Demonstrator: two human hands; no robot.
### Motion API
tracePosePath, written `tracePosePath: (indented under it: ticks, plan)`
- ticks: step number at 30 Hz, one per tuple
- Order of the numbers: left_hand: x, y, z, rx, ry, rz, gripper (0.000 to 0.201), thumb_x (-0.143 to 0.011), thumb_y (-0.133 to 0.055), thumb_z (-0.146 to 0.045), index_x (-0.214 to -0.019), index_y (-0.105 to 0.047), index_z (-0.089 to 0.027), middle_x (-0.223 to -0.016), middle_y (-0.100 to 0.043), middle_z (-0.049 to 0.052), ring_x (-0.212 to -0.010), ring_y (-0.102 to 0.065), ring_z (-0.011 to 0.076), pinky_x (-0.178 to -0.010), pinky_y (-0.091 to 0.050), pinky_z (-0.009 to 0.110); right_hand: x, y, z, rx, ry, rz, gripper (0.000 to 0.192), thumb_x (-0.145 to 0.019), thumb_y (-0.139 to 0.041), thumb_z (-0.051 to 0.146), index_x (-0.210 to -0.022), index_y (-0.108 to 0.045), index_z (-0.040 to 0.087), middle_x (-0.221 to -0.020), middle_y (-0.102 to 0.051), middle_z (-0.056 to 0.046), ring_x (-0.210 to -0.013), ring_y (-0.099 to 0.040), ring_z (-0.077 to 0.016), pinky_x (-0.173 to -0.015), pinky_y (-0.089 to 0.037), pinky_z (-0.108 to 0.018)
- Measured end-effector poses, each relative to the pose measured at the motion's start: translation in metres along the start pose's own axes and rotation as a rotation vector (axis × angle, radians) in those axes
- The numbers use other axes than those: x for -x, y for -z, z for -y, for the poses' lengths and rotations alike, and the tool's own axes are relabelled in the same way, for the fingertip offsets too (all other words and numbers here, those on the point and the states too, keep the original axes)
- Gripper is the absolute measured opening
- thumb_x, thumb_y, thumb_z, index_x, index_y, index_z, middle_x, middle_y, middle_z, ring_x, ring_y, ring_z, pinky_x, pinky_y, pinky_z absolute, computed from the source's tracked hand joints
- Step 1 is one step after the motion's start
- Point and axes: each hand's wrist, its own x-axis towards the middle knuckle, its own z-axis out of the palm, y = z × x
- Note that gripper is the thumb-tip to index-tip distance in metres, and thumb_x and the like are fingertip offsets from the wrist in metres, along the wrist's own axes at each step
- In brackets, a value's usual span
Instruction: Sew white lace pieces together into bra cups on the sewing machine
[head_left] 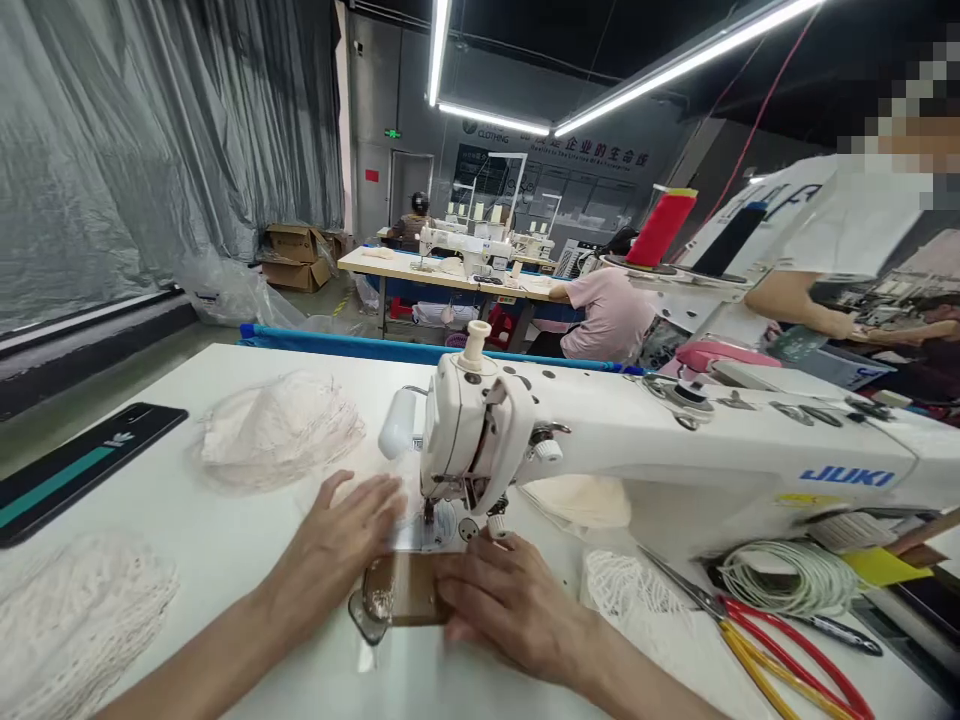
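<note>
Blurred left hand (341,540) lies flat, open; right hand (499,598) presses flat, hiding a sheer brown piece (401,590) at the needle's six o'clock.

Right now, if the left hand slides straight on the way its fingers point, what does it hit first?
Probably the sewing machine: the left hand lies flat, fingertips aimed at the needle area. Depth is unclear.
</note>
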Motion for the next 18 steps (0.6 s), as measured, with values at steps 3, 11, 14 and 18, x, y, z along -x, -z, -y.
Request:
tracePosePath:
  ticks: [3,11,14,18]
  plan:
    - [0.023,0.016,0.007,-0.043,0.071,0.007,0.026,-0.094,-0.036,-0.017,-0.115,-0.05,-0.02,-0.114,-0.062,0.008,-0.098,-0.058,0.0208,-0.088,-0.034,0.04,-0.013,0.028,0.005,0.011,0.255,-0.07,0.042,-0.093,-0.046,0.039,-0.058,-0.048,0.015,-0.051,-0.042,0.003,-0.047,-0.034,-0.0106,-0.048,-0.021,-0.028]
    - [0.066,0.033,-0.06,-0.162,-0.021,-0.128,0.035,-0.084,-0.034,0.005,-0.073,-0.057,-0.018,-0.066,-0.058,0.001,-0.057,-0.049,0.015,-0.063,-0.039,0.03,-0.033,0.126,0.035,-0.227,0.054,-0.303,0.038,-0.095,-0.034,0.024,-0.06,-0.048,0.019,-0.046,-0.041,0.002,-0.043,-0.033,-0.0118,-0.047,-0.025,-0.029]
    - [0.079,0.033,-0.077,-0.165,-0.024,-0.117,0.033,-0.082,-0.035,0.004,-0.071,-0.058,-0.018,-0.068,-0.06,0.003,-0.06,-0.052,0.0172,-0.066,-0.04,0.033,-0.032,0.145,0.033,-0.548,-0.024,-0.515,0.049,-0.097,-0.025,0.039,-0.059,-0.049,0.019,-0.044,-0.042,0.002,-0.038,-0.033,-0.0103,-0.047,-0.029,-0.027]
    - [0.099,0.027,-0.077,-0.076,-0.057,-0.096,0.026,-0.085,-0.041,-0.009,-0.089,-0.062,-0.022,-0.088,-0.068,0.003,-0.076,-0.059,0.0209,-0.079,-0.042,0.036,-0.005,0.154,0.011,-0.635,-0.197,0.297,0.039,-0.094,-0.04,0.042,-0.068,-0.057,0.017,-0.049,-0.05,0.002,-0.044,-0.048,-0.0087,-0.047,-0.033,-0.021]
